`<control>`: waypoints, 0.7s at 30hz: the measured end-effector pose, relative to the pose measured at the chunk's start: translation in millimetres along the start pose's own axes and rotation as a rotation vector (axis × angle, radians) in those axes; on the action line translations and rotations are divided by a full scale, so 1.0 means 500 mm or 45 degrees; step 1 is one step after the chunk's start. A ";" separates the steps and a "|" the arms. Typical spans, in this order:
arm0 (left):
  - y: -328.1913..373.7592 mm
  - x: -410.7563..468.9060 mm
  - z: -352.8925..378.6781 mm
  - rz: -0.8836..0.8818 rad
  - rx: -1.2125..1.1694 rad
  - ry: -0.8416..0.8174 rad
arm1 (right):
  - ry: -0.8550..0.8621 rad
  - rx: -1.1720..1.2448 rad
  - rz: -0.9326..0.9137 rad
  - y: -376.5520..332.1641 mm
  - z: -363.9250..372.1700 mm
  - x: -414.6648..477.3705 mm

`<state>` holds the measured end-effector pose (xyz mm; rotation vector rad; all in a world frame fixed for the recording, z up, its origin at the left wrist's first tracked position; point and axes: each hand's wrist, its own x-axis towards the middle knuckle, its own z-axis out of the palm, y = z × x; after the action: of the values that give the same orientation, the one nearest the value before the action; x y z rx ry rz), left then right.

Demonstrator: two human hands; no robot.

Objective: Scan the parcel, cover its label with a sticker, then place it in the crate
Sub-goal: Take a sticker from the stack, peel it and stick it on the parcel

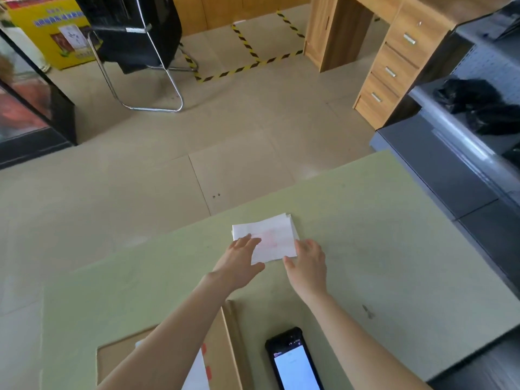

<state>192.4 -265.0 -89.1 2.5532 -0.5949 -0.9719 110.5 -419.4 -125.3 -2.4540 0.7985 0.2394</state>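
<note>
A small stack of white sticker sheets (pixel 271 235) with faint red print lies near the far edge of the pale green table (pixel 394 249). My left hand (pixel 242 263) rests with spread fingers on the stack's left side. My right hand (pixel 308 263) touches its right edge, fingers apart. A flat brown cardboard parcel (pixel 225 342) with a white label (pixel 197 372) lies at the near edge, partly under my left forearm. A black handheld scanner (pixel 292 361) with a lit screen lies to the right of the parcel.
Beyond the table is tiled floor with a black metal-framed chair (pixel 135 38), yellow-black floor tape (pixel 247 66) and a wooden desk with drawers (pixel 388 66). Grey shelving (pixel 450 153) with black bags stands at the right. No crate is in view.
</note>
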 end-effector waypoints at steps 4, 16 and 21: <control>-0.016 0.022 0.016 -0.029 0.033 -0.039 | 0.042 -0.067 -0.010 -0.004 0.010 0.010; -0.014 0.028 0.027 -0.058 -0.029 0.012 | 0.018 -0.041 0.021 -0.020 0.018 -0.002; -0.018 0.026 0.024 -0.049 -0.084 0.012 | 0.030 -0.117 -0.025 -0.016 0.020 -0.002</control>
<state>195.2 -265.8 -108.5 2.5180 -0.5039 -0.9755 114.4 -407.8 -129.7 -2.5537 0.7890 0.2456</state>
